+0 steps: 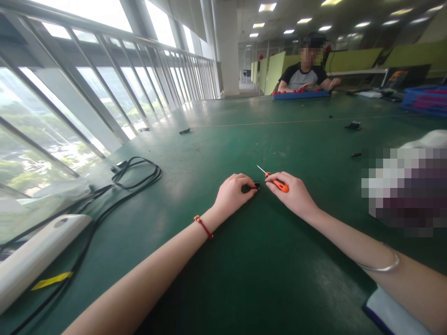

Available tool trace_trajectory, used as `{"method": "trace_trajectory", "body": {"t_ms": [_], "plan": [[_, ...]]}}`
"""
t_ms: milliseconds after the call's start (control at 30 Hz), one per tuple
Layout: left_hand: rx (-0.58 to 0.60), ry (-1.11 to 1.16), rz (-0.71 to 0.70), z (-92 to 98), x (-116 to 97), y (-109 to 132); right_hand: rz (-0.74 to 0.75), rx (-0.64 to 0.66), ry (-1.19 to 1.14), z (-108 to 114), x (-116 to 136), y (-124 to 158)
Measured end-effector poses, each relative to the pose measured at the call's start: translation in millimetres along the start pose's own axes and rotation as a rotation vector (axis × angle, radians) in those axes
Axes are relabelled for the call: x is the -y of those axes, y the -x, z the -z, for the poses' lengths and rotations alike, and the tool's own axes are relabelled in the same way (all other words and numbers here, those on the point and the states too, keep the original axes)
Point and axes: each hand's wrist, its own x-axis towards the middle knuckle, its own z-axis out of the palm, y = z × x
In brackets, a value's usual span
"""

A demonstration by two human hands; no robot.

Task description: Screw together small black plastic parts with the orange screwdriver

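Near the middle of the green table, my left hand (234, 191) pinches a small black part (256, 185) between thumb and fingers. The part's exact kind is too small to make out. A short way to the right, my right hand (291, 193) is closed around the orange-and-black handle of a screwdriver (283, 187). Its thin metal shaft points away and up to the left, its tip apart from the black part. A red cord bracelet is on the left wrist, and a silver bangle on the right forearm.
A white power strip (45, 253) and looped black cable (136, 174) lie at left. Small black pieces (184, 131) (353, 125) are scattered farther off. Across the table (209, 153) a person (307, 70) sits behind a blue tray (301, 95). A blue basket (424, 100) stands far right.
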Motion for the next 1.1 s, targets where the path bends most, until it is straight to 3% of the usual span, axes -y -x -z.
{"method": "trace_trajectory", "body": {"t_ms": [100,233,400,500,633,767,967,1100], "plan": [[-0.040,-0.006,0.041,17.4,4,7,-0.001,0.014,-0.013,1,0,1],[-0.146,-0.080,0.179,62.3,32,30,-0.009,0.036,-0.002,0,-1,2],[-0.266,-0.257,0.501,122.6,81,74,-0.001,0.046,0.012,-1,-1,2],[-0.287,-0.402,0.717,145.6,97,92,0.001,0.051,0.029,-1,0,2],[-0.230,-0.477,0.729,156.5,104,99,-0.004,0.071,0.038,0,-1,2],[-0.287,-0.520,0.678,159.9,109,99,0.009,0.068,0.034,0,-2,2],[-0.349,-0.414,0.845,167.1,116,100,0.010,0.067,0.039,0,-2,2],[-0.330,-0.337,0.869,166.7,118,99,0.002,0.076,0.037,0,-2,1]]}}
